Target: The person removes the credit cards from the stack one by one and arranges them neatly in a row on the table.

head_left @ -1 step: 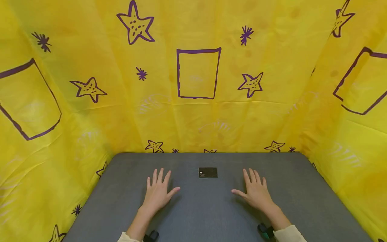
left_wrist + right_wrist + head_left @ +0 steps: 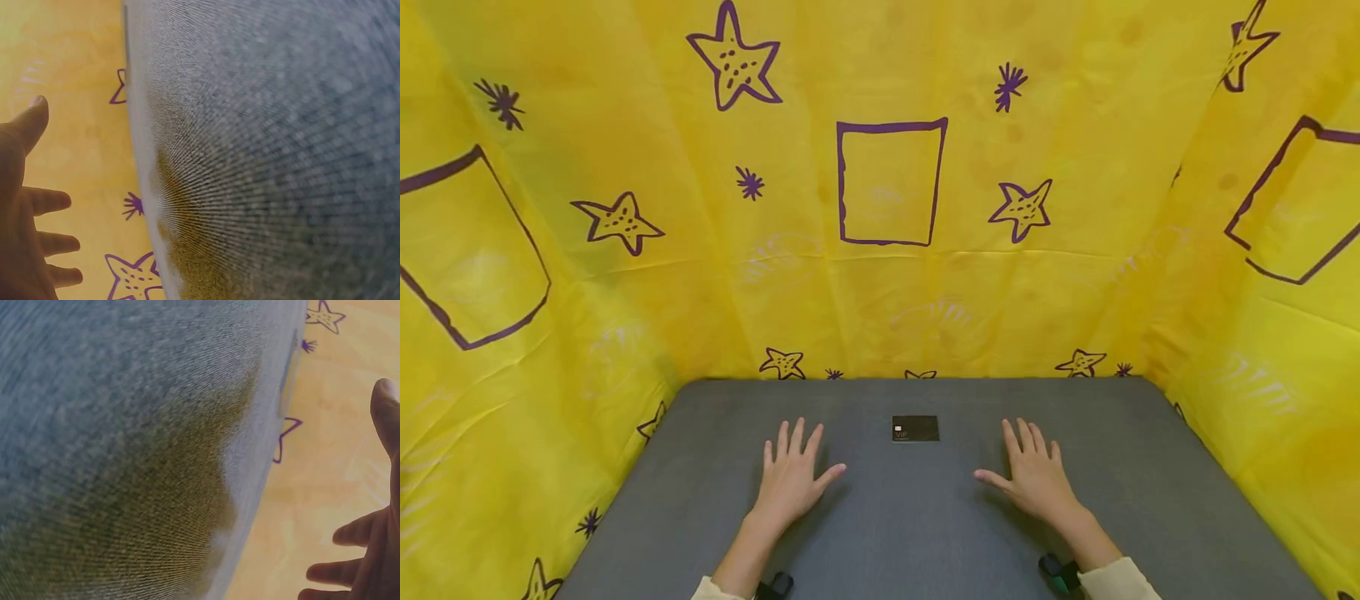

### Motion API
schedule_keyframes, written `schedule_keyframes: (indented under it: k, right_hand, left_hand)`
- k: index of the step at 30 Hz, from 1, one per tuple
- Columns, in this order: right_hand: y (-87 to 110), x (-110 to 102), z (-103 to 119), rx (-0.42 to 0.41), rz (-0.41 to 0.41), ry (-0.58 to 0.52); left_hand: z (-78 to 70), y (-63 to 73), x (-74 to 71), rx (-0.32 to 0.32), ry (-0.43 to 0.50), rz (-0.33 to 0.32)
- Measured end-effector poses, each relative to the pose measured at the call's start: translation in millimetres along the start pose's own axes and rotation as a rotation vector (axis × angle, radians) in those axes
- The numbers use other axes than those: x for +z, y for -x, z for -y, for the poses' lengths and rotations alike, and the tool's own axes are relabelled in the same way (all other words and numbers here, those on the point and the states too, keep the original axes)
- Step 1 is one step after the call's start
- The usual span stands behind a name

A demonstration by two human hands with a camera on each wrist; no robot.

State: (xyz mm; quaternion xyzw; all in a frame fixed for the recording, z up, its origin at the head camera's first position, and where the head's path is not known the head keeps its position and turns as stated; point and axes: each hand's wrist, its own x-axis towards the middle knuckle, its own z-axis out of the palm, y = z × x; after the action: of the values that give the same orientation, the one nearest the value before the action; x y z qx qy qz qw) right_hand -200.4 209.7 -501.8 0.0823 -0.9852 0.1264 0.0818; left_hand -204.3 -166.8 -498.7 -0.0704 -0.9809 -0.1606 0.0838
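Note:
A black card [image 2: 915,428] lettered VIP, with a small pale chip mark at its left, lies flat on the grey table [image 2: 910,533] near the far edge. To its left is my left hand [image 2: 792,479], palm down with fingers straight and spread. My right hand [image 2: 1037,477] mirrors it on the card's right, thumb pointing inward. Both hands are apart from the card and hold nothing. Shadows fall on the cloth beneath them. In the left wrist view, the left hand [image 2: 28,212] stands off the table surface; the right hand [image 2: 375,512] does likewise in the right wrist view.
Yellow fabric [image 2: 880,308] printed with purple stars and squares walls the table at the back and both sides. A dark strap [image 2: 775,586] is on the left wrist, and another strap [image 2: 1060,575] is on the right. Pale sleeves [image 2: 1120,579] reach the wrists.

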Motion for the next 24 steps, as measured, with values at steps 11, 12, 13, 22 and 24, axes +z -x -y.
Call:
schedule_keyframes:
  k: [11,12,13,22,24]
  right_hand:
    - [-1.2,-0.5,-1.6,0.009,-0.007,-0.029]
    - [-0.6,0.1,-2.5,0.013,-0.002,-0.029]
    - [0.1,0.5,-3.1,0.014,0.001,-0.028]
    - [-0.7,6.1,-5.0,0.006,-0.007,-0.032]
    - [-0.6,6.2,-5.3,0.008,0.001,-0.028]
  left_hand:
    - [0.7,-2.4,-3.3,-0.001,0.005,-0.004]
    - [0.4,-2.5,-3.5,-0.001,0.004,0.0]
    - [0.3,-2.6,-3.5,-0.002,0.003,0.004]
    - [0.8,-3.9,-1.3,0.002,-0.001,0.009]
    - [1.2,-3.9,-0.6,0.003,-0.003,0.013]
